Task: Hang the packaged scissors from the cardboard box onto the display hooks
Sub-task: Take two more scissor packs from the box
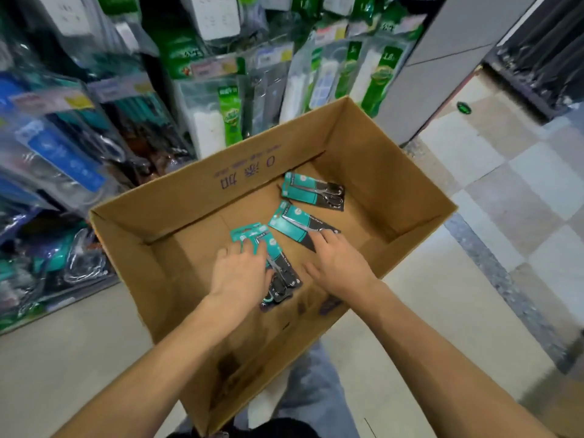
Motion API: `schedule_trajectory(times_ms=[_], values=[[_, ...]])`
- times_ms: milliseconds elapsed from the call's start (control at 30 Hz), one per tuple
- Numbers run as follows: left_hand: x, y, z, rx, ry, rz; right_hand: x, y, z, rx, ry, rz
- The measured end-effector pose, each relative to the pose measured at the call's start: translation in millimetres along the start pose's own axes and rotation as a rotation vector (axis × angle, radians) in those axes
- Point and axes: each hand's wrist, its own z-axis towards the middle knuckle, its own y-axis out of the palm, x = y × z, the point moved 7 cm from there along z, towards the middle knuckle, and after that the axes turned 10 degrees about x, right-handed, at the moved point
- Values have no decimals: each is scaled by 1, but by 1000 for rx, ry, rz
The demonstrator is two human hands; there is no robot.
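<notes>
**Box contents, both hands inside**

Landmark: the box, open-topped brown cardboard, standing on the floor in front of me, purple print on its far inner wall.

1. Near packs: a small overlapping stack of teal-and-black carded scissors on the box bottom, toward its near-left side. I cannot tell how many cards are in it. Dark handles show at the near end of the stack.

2. Middle pack: one carded pair, lying flat near the centre of the box bottom, its teal end pointing to the far-left wall.

3. Far pack: one carded pair, flat on the bottom, toward the far-right corner, apart from the other two lots and untouched.

4. My left hand: palm down on the near packs, fingers spread and laid across the teal cards. Whether any finger hooks under a card, I cannot tell.

5. My right hand: palm down, fingertips on the dark near end of the middle pack, thumb splayed out toward the left hand. Grip not visible; fingers look only lightly bent.

6. Rack: beyond the far-left wall of the box, blurred hanging goods in green, white and blue packaging.
</notes>
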Motion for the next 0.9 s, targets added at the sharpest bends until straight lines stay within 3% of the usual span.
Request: schedule_trajectory(times_ms=[500, 667, 900], values=[[38, 75, 50, -323, -369, -68, 85, 76, 112, -420, -349, -124], [38, 108, 46, -431, -507, -155, 100, 98, 128, -447, -424, -141], [28, 124, 46, -372, -781, -399, 105, 113, 147, -403, -462, -45]])
